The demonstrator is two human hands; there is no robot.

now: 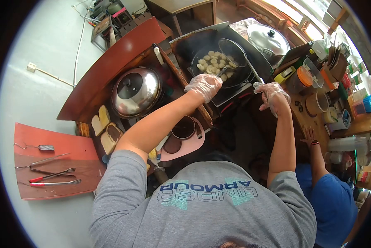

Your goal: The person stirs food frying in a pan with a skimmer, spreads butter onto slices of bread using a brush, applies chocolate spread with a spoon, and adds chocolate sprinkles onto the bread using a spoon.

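Observation:
A dark wok [198, 62] on the stove holds many round, pale balls [212, 62] in liquid or oil. My left hand [205, 87], in a clear plastic glove, is closed at the wok's near edge. It grips a metal utensil [224, 76] whose end reaches in among the balls; its exact kind is hard to see. My right hand [273, 97], also gloved, is closed around the long handle of a round wire strainer [234, 53]. The strainer is tilted over the right side of the wok.
A lidded wok [136, 92] stands left, near bread slices [104, 120]. A large lidded pot [268, 40] is behind right. Tongs [55, 175] hang on a red panel. At right, a co-worker's hand [310, 137] rests on a wooden counter [303, 120] with containers.

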